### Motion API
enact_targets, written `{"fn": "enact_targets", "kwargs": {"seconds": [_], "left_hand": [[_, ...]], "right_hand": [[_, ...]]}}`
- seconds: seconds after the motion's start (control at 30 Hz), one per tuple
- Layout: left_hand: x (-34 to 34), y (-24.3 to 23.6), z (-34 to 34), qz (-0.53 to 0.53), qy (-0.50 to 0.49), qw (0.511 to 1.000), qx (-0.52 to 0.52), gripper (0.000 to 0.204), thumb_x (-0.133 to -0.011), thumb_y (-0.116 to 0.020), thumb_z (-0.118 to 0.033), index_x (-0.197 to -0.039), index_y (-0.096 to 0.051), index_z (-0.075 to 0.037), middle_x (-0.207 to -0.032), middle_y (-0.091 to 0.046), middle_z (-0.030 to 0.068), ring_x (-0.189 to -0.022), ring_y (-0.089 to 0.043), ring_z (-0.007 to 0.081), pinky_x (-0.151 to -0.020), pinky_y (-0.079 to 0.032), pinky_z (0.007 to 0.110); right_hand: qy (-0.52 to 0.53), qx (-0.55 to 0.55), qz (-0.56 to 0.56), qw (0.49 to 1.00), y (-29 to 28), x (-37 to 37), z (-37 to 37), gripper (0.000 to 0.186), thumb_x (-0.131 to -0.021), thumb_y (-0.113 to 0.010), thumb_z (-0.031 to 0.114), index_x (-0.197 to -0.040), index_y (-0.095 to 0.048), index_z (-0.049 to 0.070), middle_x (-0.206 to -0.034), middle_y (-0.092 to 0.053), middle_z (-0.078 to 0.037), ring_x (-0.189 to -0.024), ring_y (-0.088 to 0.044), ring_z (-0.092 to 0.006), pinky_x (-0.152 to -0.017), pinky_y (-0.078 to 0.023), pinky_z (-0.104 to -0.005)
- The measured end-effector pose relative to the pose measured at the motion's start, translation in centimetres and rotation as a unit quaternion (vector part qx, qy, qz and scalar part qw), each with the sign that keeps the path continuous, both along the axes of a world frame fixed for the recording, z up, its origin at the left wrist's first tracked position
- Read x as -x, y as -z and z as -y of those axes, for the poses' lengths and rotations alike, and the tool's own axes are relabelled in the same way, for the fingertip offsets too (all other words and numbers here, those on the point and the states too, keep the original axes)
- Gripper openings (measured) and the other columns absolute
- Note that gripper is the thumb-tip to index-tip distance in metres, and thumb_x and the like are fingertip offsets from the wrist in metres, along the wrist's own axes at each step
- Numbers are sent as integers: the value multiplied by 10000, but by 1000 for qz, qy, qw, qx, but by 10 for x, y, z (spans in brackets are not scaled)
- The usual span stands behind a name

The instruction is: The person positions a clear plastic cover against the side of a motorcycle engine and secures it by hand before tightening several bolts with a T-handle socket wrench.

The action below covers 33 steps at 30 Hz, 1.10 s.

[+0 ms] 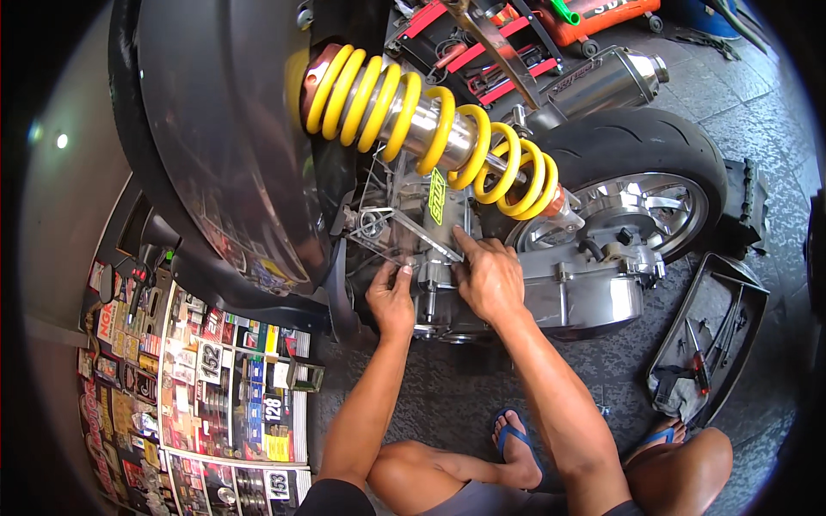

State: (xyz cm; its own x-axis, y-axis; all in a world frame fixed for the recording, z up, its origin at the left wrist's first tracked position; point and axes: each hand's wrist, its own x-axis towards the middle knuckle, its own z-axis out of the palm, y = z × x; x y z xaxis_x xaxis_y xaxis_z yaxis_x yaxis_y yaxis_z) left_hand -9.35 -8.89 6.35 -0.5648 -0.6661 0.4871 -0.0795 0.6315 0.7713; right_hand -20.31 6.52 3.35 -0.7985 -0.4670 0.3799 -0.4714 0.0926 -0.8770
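Both my hands are at the engine of a scooter, under a yellow coil-spring shock absorber (439,129). A thin metal bracket (428,238) runs slantwise between them. My right hand (495,279) is closed around the bracket's right end, index finger along its far side and thumb on the near side. To the left, my left hand (391,301) is pinched by the bracket's lower edge, thumb upward; what it holds is too small to tell. The silver engine case (576,301) stretches away right of my right hand. A green-yellow sticker (437,198) sits just beyond the bracket.
The rear wheel (637,185) and a silver exhaust muffler (602,82) are at the far right. A black tray (710,335) on the floor holds a screwdriver (699,357) and other tools. Dark body panels (224,155) rise at left, above a display case (232,387) of packaged parts. A red-edged tool trolley (482,52) stands behind.
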Motion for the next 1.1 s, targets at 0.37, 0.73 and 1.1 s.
{"fn": "enact_targets", "kwargs": {"seconds": [0.37,0.73,1.1], "left_hand": [[0,1,1,-6,11,1000,-9,104,-910,-673,-29,-994,-660,30,-891,-664,4,-803,-581,63,-737,-464,228],[5,-3,-8,-31,15,998,-57,118,-912,-645,-9,-1027,-641,21,-937,-669,22,-849,-602,83,-783,-474,239],[6,-2,-6,-34,20,998,-48,148,-913,-635,6,-1058,-612,4,-970,-664,38,-866,-605,98,-810,-472,249]], "right_hand": [[-3,40,5,999,-3,1,-3,533,-817,-685,117,-1343,-597,109,-1037,-686,-136,-1062,-593,-329,-936,-452,-440],[15,85,-22,996,-3,-1,-4,480,-840,-652,89,-1317,-626,140,-1038,-656,-95,-1047,-577,-301,-911,-452,-433],[-12,102,6,995,-3,0,-4,444,-848,-666,87,-1290,-638,129,-1119,-645,-128,-1102,-561,-335,-957,-446,-445]]}}
